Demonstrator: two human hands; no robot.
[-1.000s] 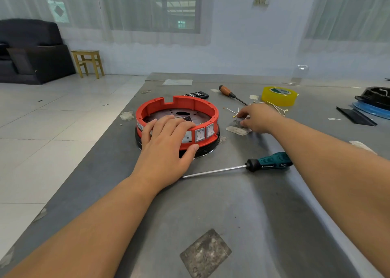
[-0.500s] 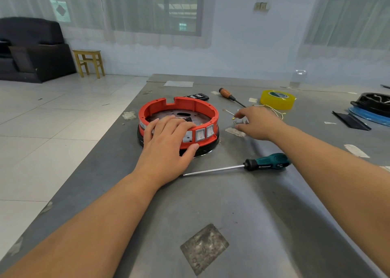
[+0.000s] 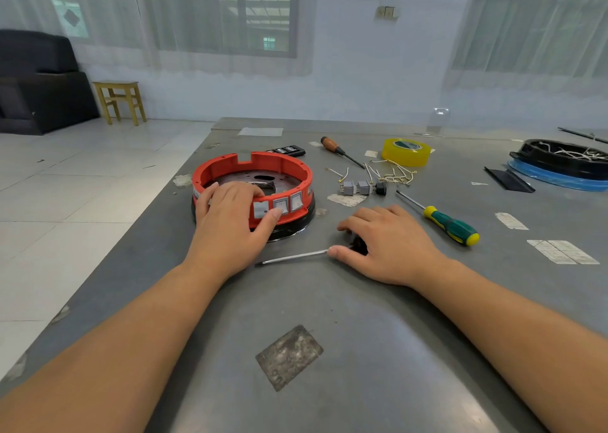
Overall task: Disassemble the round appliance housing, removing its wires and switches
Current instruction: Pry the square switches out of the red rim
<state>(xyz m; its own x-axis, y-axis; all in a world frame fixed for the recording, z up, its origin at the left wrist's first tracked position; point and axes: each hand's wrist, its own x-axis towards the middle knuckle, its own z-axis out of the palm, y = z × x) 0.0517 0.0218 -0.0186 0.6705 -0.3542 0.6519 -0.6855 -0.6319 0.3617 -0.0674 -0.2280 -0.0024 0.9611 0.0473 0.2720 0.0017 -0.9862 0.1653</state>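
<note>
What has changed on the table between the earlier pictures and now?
The right hand left the removed switches by the wires, came back toward the person and now closes on the handle of the near screwdriver. The left hand still rests on the red housing, which has not moved; tape unchanged.

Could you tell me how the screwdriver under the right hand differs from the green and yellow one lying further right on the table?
The long screwdriver has its handle covered by the right hand, while the green and yellow screwdriver lies untouched. The long screwdriver's shaft points left, toward the near side of the red housing; the green and yellow one's shaft points away up-left, toward the loose switches. Both lie flat on the metal table.
</note>
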